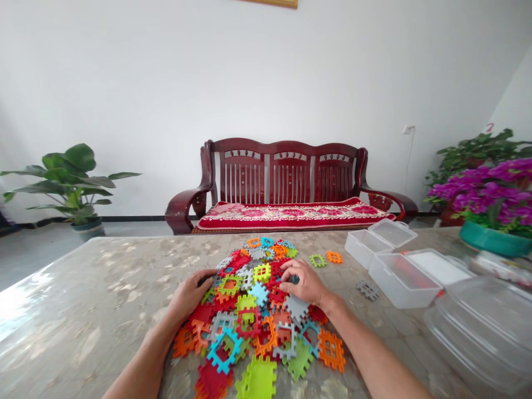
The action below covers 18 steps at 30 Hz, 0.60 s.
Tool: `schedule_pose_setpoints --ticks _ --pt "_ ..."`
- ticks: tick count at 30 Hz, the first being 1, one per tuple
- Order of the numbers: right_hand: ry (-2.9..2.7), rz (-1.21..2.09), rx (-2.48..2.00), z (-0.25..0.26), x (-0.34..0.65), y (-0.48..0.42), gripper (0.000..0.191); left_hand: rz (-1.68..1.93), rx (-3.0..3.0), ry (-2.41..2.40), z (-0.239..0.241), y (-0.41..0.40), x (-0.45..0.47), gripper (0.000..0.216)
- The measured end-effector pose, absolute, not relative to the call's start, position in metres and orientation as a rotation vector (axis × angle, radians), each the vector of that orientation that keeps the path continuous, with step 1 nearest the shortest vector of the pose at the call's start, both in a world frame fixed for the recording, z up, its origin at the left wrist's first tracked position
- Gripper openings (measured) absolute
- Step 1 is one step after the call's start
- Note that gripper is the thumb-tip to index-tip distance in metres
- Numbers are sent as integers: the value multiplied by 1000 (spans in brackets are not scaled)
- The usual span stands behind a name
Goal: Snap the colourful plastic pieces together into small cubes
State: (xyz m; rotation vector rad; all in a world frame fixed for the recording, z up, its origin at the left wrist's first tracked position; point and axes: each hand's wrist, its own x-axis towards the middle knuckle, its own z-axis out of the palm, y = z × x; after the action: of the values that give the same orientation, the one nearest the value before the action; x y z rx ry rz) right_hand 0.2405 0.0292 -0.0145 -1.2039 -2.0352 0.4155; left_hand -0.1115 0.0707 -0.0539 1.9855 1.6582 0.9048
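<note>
A wide heap of plastic interlocking building tiles, in red, orange, green, blue and grey, lies on the table. Some tiles are solid squares and others are open frames with toothed edges. My left hand rests against the heap's left side, thumb and fingers a little apart, its fingertips partly hidden among the tiles. On the other side, my right hand curves over the heap's right edge with thumb and fingers apart, close to red tiles and a grey tile. Neither hand visibly holds a tile.
A green tile, an orange tile and a grey tile lie apart on the patterned table. Clear plastic boxes and a clear lid stand at right, near a flower pot. A wooden bench is behind.
</note>
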Motion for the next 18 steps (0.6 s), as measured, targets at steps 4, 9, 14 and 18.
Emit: schedule_pose_setpoints --ticks 4,9,14,18 --pt "-2001 419 -1218 -17 238 31 5 886 1992 1650 -57 73 -114 41" --pt "-1945 496 -1188 -21 242 34 8 896 1995 1637 -57 73 -114 41" --pt "-1904 551 -1148 -25 245 37 8 885 1999 1637 -57 73 -114 41" --pt "-1840 563 -1130 -27 246 39 12 889 2007 1637 -57 73 -114 41"
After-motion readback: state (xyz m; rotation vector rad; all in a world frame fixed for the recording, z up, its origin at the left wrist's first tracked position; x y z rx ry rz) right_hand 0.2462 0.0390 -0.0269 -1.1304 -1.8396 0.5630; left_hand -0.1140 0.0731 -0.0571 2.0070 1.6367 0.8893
